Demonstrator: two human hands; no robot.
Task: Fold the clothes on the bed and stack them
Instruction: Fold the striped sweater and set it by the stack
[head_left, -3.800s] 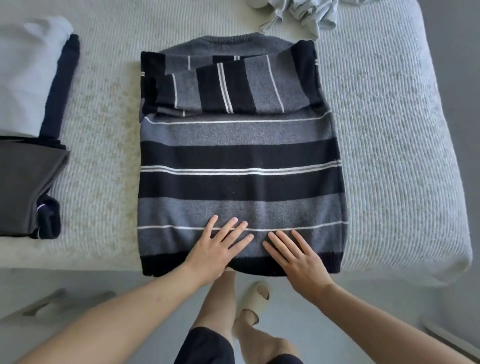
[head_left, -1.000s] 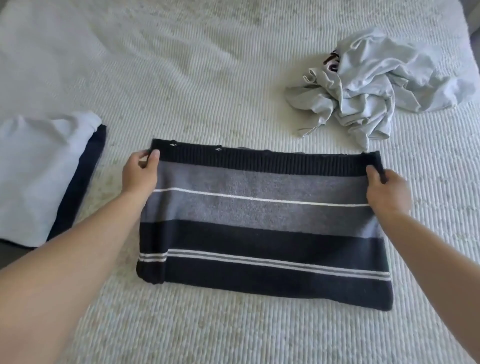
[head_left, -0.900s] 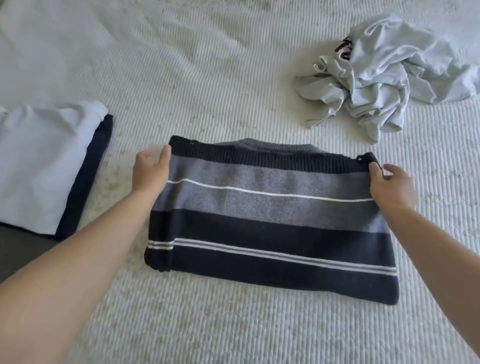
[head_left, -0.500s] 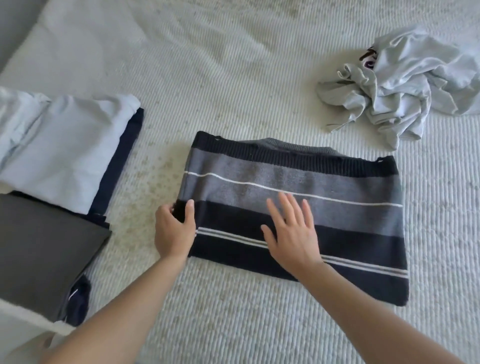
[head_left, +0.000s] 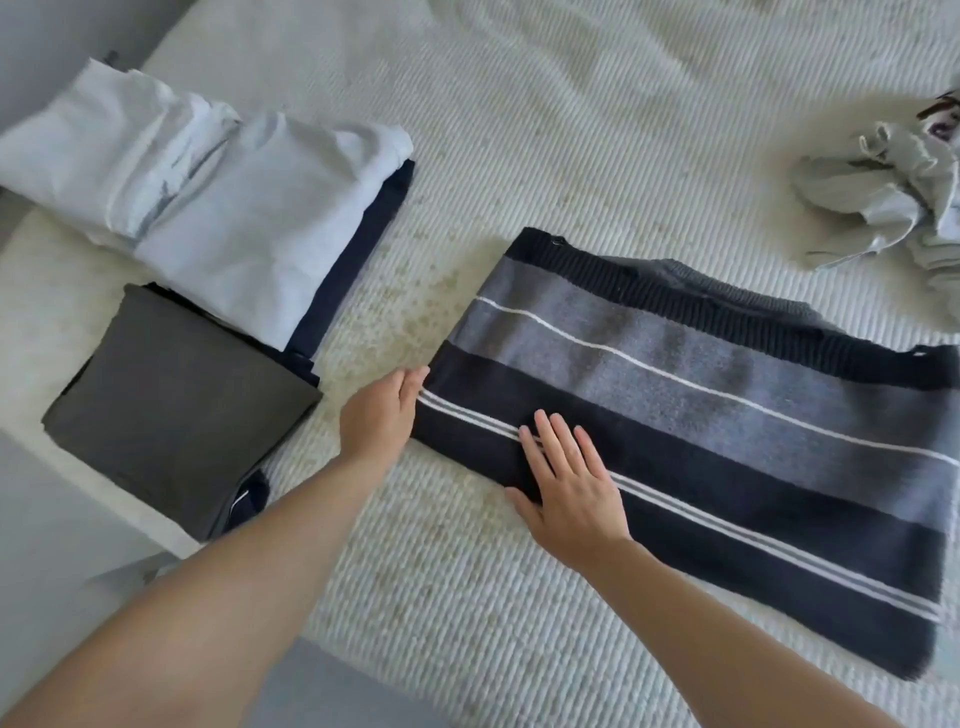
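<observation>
Sweater: folded grey/black striped knit sweater (head_left: 727, 415) flat on ribbed white bed (head_left: 571, 130), bare bed all round.
L hand (head_left: 379, 415): grip relaxed, touches sweater's left edge.
R hand (head_left: 571, 488): fingers straight, flat on sweater's near-left corner.

The striped sweater (head_left: 701, 415) is a matt knit, kinda fuzzy on the grey bands, with a chunkier ribbed hem along its far edge. The bed cover (head_left: 571, 130) is a pale woven cloth with fine raised ridges all over, rough-ish looking, not shiny at all. At the bed's left edge, the light blue folded piece (head_left: 223, 208) looks like soft, slightly creased cotton, and the dark grey one (head_left: 171, 405) is smooth, flat, matt fabric. The crumpled grey garment (head_left: 893, 208) at the right edge looks like thin jersey cloth.
</observation>
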